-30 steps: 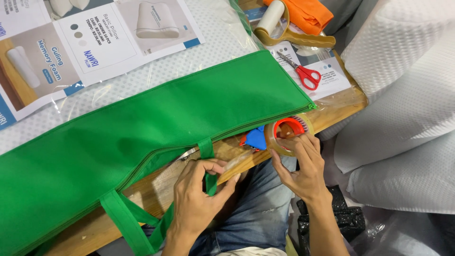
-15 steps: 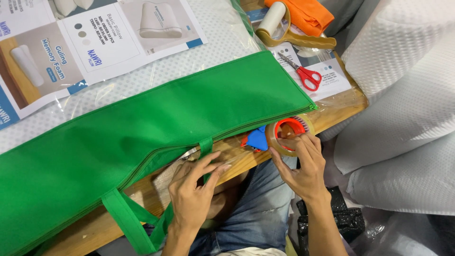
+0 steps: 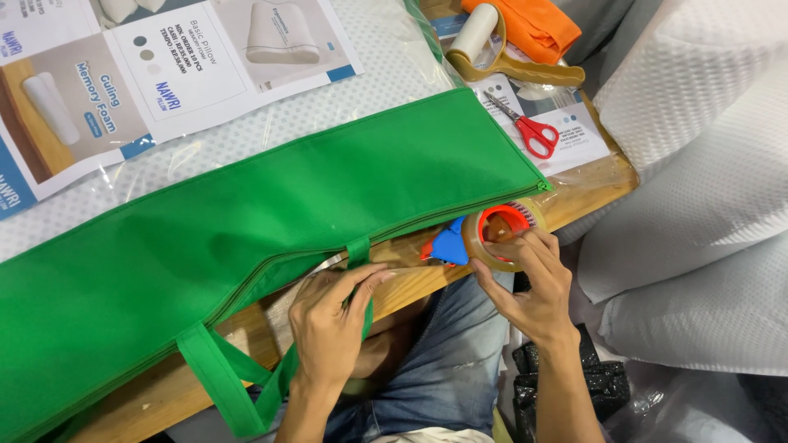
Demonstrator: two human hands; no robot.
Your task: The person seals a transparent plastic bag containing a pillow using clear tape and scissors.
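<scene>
A long green fabric bag (image 3: 271, 221) lies flat across the wooden table (image 3: 591, 184), its zipped lower edge running along the table's near side and one green carrying strap (image 3: 226, 385) hanging over the edge. The left hand (image 3: 332, 328) rests at the table's edge just below the zip, fingers extended and close together, fingertips lying on the strap where it meets the bag; whether they pinch it cannot be told. The right hand (image 3: 533, 287) is curled around a roll of clear packing tape (image 3: 499, 236) with an orange-red core, thumb and fingers closed on its rim; the roll sits at the table's edge, just beside the bag's right corner. A blue tape dispenser part (image 3: 447, 246) lies touching the roll on its left. Farther back, red-handled scissors (image 3: 525, 127) lie on printed sheets under clear plastic, with a lint roller (image 3: 492, 49) and an orange cloth (image 3: 533, 25) beyond. White quilted material (image 3: 698, 164) is piled to the right.
</scene>
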